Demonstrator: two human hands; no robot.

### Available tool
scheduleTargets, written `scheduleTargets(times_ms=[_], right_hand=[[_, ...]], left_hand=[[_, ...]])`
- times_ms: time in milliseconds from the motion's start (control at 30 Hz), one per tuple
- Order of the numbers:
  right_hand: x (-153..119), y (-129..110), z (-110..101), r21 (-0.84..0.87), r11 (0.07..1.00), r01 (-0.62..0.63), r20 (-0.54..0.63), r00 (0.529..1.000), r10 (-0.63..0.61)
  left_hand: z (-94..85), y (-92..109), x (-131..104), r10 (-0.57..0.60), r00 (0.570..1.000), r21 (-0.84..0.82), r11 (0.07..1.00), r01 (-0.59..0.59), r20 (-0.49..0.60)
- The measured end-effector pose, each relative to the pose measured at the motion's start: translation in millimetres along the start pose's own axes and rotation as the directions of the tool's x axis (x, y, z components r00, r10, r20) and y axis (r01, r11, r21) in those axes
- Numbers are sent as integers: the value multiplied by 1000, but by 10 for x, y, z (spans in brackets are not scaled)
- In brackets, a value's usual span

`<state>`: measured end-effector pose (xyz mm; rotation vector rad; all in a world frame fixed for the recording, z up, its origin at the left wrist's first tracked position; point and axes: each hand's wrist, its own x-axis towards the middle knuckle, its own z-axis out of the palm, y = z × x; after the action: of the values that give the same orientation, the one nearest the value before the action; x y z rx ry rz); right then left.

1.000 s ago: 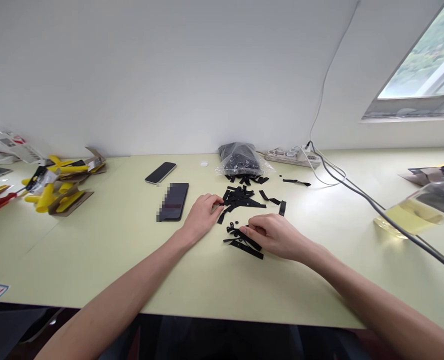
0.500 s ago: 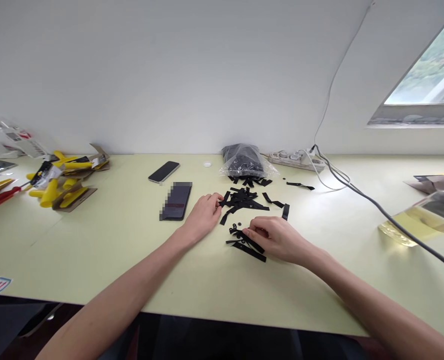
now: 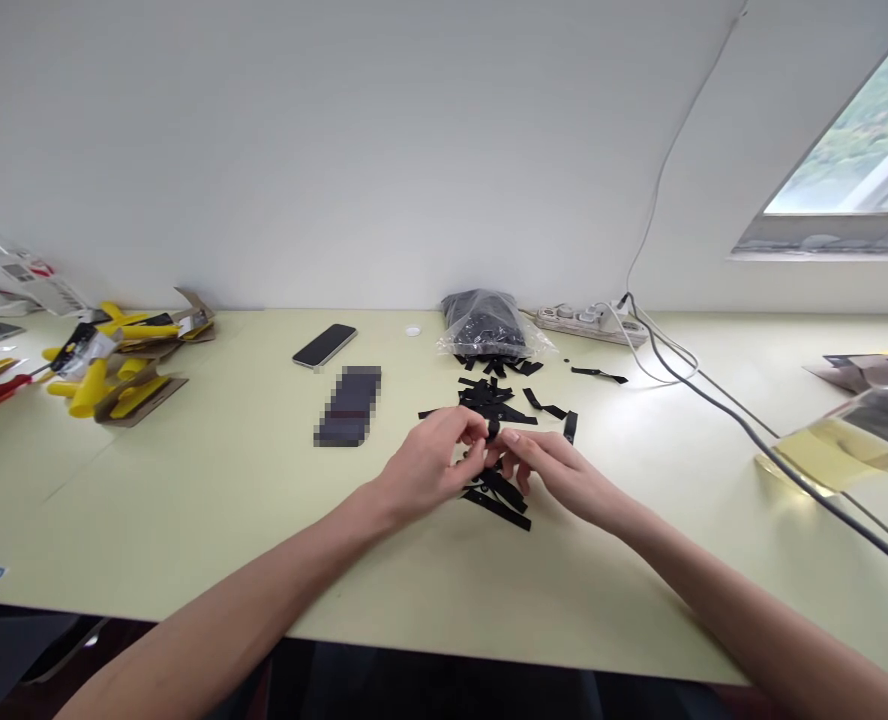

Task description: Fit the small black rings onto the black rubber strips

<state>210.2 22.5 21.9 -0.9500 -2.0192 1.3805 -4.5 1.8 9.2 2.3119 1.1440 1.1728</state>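
Observation:
My left hand (image 3: 438, 458) and my right hand (image 3: 556, 470) meet over the middle of the table. Between their fingertips is a small black strip (image 3: 493, 430), pinched from both sides. Several black strips (image 3: 498, 508) lie below and partly behind the hands. Farther back is a pile of black strips (image 3: 489, 398). A clear plastic bag (image 3: 485, 322) filled with black pieces stands against the wall, with strips spilling at its front.
Two phones (image 3: 325, 345) (image 3: 348, 405) lie to the left. Yellow-handled tools (image 3: 118, 370) sit at the far left. A power strip (image 3: 590, 322) is at the back; its dark cable (image 3: 751, 410) crosses the right side, over a clear yellow container (image 3: 826, 450).
My left hand has moved right and toward me to meet my right hand. My right hand has risen slightly off the near strips. Both now pinch one black strip.

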Motion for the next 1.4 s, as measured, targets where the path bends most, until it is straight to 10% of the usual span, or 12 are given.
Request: scheduleTargets(times_ms=[733,1167,1400], right_hand=[[-4,115,48,-107,994,15,64,998,-8],[-31,95,82,-275,952,137,46,991,-129],[-15,100,96,-296,947,128,23,992,-127]], left_hand=[[10,-96,-27,129,988,32,991,-132,81],[30,-11,-45,44,998,-20,999,-43,47],[44,20,-36,-179,980,-151,970,191,91]])
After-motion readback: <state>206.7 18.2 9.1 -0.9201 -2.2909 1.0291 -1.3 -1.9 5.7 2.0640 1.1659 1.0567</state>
